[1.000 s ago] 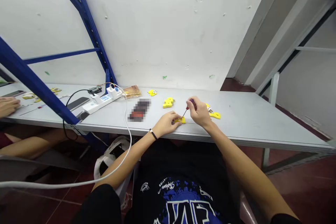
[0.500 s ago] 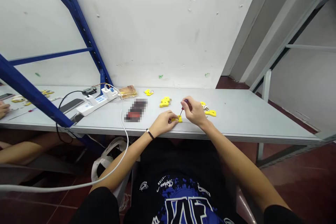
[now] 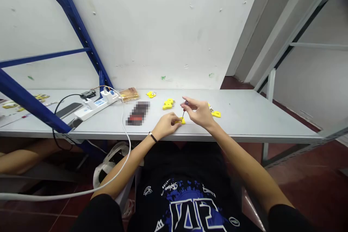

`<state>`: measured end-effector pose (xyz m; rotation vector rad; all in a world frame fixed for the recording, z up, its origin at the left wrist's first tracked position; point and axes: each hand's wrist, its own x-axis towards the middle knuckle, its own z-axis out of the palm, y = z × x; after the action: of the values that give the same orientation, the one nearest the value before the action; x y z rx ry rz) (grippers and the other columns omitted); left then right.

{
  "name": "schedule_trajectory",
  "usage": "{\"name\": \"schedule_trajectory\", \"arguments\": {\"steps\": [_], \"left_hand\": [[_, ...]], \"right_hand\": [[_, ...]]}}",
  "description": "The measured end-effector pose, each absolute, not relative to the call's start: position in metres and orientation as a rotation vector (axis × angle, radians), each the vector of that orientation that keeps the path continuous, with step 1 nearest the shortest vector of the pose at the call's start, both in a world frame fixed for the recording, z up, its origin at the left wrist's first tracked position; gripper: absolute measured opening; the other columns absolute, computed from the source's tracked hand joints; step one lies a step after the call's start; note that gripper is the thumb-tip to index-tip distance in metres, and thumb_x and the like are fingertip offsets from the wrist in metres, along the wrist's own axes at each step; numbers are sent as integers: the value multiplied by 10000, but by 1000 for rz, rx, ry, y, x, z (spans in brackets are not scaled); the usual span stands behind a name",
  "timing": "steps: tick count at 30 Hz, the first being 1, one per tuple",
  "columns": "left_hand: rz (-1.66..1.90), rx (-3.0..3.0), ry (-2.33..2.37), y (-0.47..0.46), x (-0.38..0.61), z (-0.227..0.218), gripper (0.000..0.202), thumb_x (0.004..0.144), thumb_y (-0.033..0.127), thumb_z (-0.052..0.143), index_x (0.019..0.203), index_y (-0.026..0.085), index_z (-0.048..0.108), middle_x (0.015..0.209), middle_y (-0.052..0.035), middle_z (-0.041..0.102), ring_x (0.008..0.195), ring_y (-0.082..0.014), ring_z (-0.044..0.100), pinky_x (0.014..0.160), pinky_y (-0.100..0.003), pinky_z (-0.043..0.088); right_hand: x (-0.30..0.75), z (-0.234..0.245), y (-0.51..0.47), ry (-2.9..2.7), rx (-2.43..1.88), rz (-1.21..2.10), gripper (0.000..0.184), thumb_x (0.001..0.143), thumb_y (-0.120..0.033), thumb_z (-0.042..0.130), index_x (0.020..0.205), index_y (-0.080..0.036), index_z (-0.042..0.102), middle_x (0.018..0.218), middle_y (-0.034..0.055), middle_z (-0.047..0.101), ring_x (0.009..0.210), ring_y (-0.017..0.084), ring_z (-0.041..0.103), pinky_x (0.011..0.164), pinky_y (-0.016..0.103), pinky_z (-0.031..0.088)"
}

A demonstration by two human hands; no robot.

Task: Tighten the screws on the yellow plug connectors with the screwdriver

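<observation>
My left hand presses a small yellow plug against the tabletop near its front edge, fingers closed on the plug's left side and partly hiding it. My right hand pinches the handle of a thin screwdriver between thumb and fingers, the upper fingers stretched out. The screwdriver is tilted, its tip down at the plug. Just behind and right of my right hand lies another yellow plug part, partly covered together with its neighbour. Yellow two-pin plugs lie beyond my left hand.
More yellow pieces lie near the wall, beside a clear amber packet. A white power strip, a dark phone and a blue rack post stand at left. A white cable crosses over my left forearm.
The view has shifted a little, so the bench appears further left. My right fingers have loosened from a wrapped grip to a pinch on the screwdriver handle. My left hand still holds the plug.
</observation>
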<state>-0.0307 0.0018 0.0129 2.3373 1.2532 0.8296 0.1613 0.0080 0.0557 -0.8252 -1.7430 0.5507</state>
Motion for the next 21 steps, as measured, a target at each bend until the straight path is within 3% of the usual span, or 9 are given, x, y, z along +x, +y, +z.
{"name": "schedule_trajectory", "arguments": {"steps": [7, 11, 16, 21], "left_hand": [[836, 2307, 1284, 4, -32, 10, 172, 874, 321, 689, 940, 188, 775, 910, -45, 699, 734, -162, 628, 749, -306, 533], [851, 2297, 1269, 4, -32, 11, 194, 870, 317, 694, 978, 185, 784, 912, -46, 694, 708, -148, 623, 726, -291, 522], [855, 2300, 1264, 4, -31, 12, 194, 876, 307, 687, 988, 183, 785, 875, -37, 687, 699, -142, 612, 710, -278, 511], [853, 2305, 1268, 4, -30, 13, 163, 873, 285, 686, 952, 177, 779, 906, -38, 692, 713, -143, 623, 712, -275, 512]], "right_hand": [[162, 56, 7, -1912, -680, 594, 400, 947, -264, 541, 1330, -211, 646, 1085, 81, 782, 930, 212, 744, 881, 404, 633], [155, 50, 10, -1862, -796, 447, 439, 977, -263, 496, 1400, -170, 571, 1112, 123, 762, 894, 228, 729, 857, 417, 614], [152, 55, 6, -1891, -880, 156, 374, 1001, -362, 534, 1322, -220, 663, 1099, 105, 749, 1004, 245, 699, 896, 386, 573], [153, 59, 5, -1762, -953, 179, 319, 909, -469, 700, 1109, -238, 792, 828, 55, 762, 724, 207, 705, 748, 350, 588]]}}
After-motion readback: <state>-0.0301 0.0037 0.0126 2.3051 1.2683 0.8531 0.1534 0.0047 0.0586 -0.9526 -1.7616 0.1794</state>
